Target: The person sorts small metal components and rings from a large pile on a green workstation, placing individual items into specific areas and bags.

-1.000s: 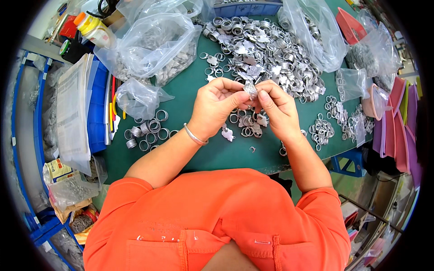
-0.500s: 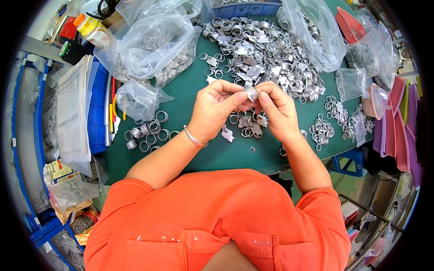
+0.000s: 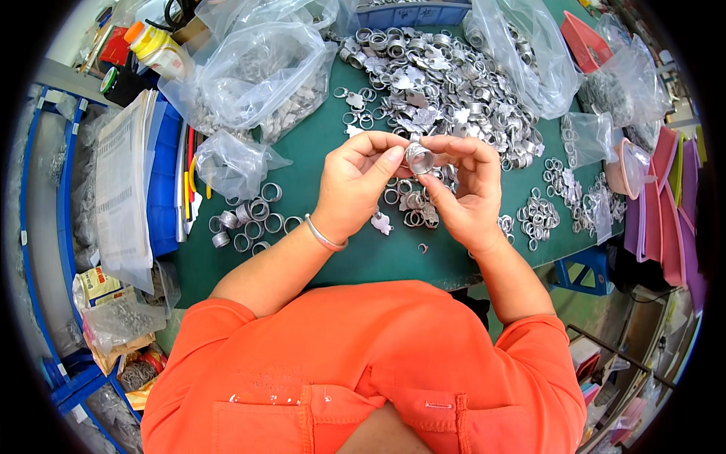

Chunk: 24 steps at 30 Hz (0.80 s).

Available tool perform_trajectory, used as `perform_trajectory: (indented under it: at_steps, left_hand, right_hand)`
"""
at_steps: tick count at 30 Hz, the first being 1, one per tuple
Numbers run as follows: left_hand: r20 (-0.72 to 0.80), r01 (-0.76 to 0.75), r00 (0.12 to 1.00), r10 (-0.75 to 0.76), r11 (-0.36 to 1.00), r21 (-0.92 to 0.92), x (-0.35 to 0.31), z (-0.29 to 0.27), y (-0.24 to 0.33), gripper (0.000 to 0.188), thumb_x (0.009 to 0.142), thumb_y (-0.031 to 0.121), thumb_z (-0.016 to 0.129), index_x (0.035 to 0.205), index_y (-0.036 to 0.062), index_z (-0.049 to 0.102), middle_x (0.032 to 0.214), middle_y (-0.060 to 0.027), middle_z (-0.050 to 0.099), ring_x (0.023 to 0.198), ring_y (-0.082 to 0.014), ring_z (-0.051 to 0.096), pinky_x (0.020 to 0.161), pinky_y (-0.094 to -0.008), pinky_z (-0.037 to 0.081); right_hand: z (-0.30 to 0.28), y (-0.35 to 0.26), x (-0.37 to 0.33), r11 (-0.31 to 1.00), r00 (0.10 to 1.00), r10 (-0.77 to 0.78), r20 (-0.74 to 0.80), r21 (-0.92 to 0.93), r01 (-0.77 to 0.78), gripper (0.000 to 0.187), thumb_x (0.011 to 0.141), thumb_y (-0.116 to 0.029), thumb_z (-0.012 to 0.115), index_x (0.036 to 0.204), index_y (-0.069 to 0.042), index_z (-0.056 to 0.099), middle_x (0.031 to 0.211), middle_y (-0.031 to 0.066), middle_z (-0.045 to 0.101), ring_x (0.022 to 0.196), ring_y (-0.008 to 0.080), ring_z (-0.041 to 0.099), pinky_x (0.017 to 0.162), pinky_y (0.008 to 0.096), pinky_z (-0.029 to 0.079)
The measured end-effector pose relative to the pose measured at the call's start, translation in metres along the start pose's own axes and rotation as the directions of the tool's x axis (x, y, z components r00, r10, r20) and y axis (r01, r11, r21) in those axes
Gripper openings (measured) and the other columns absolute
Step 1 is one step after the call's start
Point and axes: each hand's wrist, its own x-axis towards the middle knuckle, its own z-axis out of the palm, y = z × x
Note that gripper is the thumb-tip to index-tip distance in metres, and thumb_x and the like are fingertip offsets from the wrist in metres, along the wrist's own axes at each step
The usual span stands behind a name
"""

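Note:
Between my hands is a silver metal ring (image 3: 420, 159), its round opening turned toward me. The thumb and fingers of my left hand (image 3: 361, 170) pinch its left side. My right hand (image 3: 470, 178) grips its right edge between thumb and fingers. Just beneath, a small cluster of rings and flat metal pieces (image 3: 417, 206) lies on the green tabletop (image 3: 333, 257), with one flat shaped piece (image 3: 382, 222) beside it. Beyond my fingers spreads a large heap of silver rings and flat pieces (image 3: 446, 91). Part of the small cluster is hidden by my right hand.
Plain wide rings (image 3: 253, 216) are grouped left of my left forearm. Smaller ring piles (image 3: 538, 218) lie to the right. Clear plastic bags (image 3: 265, 76) of metal parts stand at the back left, near a blue tray (image 3: 412, 13). A blue stool (image 3: 586, 272) is below the right table edge.
The piece in my fingers has turned, so its round opening now faces me instead of its patterned face. My right fingers have spread and shifted slightly.

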Motion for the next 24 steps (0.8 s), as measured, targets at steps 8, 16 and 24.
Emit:
perform_trajectory:
  at_steps: [8, 16, 24]
  left_hand:
    - [0.053, -0.136, 0.99, 0.134, 0.99, 0.037, -0.006, 0.005, 0.005, 0.011, 0.09, 0.004, 0.06, 0.098, -0.0041, 0.061, 0.101, -0.0108, 0.062, 0.088, -0.0136, 0.06, 0.079, -0.0276, 0.051]
    - [0.086, -0.062, 0.994, 0.062, 0.998, 0.001, -0.01, 0.004, 0.006, 0.012, 0.086, 0.003, 0.066, 0.095, -0.0026, 0.06, 0.102, -0.0098, 0.061, 0.089, -0.0133, 0.061, 0.079, -0.0263, 0.052]
    - [0.127, -0.258, 0.936, 0.328, 0.397, 0.881, -0.045, -0.074, 0.062, 0.02, 0.069, -0.006, 0.064, 0.087, 0.0024, 0.062, 0.096, -0.005, 0.055, 0.083, -0.0127, 0.055, 0.071, -0.0245, 0.046]
  right_hand:
    - [0.002, -0.003, -0.005, 0.983, 1.0, 0.007, -0.011, 0.182, -0.005, 0.055, 0.079, 0.014, 0.061, 0.124, -0.003, 0.035, 0.118, 0.0177, 0.056, 0.11, 0.0251, 0.058, 0.091, 0.0344, 0.048]
    - [0.002, -0.012, -0.011, 0.984, 0.995, 0.096, 0.003, 0.151, -0.096, 0.049, 0.081, 0.013, 0.059, 0.123, -0.002, 0.039, 0.118, 0.0178, 0.057, 0.112, 0.025, 0.058, 0.094, 0.0352, 0.048]
    - [-0.019, -0.003, 0.003, 0.87, 0.993, 0.09, 0.071, -0.49, -0.044, 0.018, 0.076, 0.005, 0.061, 0.092, -0.003, 0.062, 0.104, 0.013, 0.063, 0.1, 0.0313, 0.059, 0.086, 0.0372, 0.046]
